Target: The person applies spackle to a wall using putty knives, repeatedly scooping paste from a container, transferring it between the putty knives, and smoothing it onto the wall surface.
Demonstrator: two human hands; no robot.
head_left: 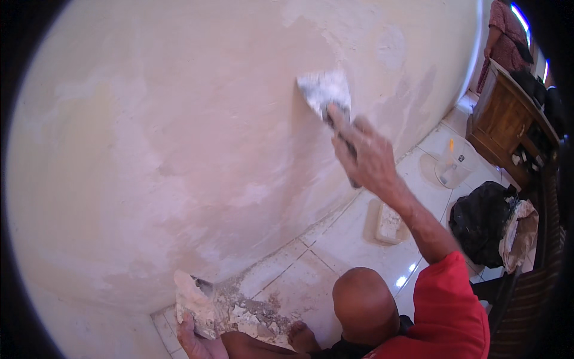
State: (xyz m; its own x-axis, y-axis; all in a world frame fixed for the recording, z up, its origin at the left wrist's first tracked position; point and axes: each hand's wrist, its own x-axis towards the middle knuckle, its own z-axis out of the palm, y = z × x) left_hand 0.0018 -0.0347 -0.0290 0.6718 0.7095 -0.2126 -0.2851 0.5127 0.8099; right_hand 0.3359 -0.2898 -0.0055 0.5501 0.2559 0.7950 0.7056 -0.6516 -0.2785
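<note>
Scraper (327, 96) slants steeply, blade (323, 85) up-left, handle (354, 177) down-right.

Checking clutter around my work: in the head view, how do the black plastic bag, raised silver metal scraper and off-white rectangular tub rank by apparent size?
Largest to smallest:
1. black plastic bag
2. raised silver metal scraper, its handle partly covered by the right hand
3. off-white rectangular tub

scraper (326, 93) before wall (179, 149), rubble (246, 320) on floor (317, 257), bag (478, 224) farther right
</note>
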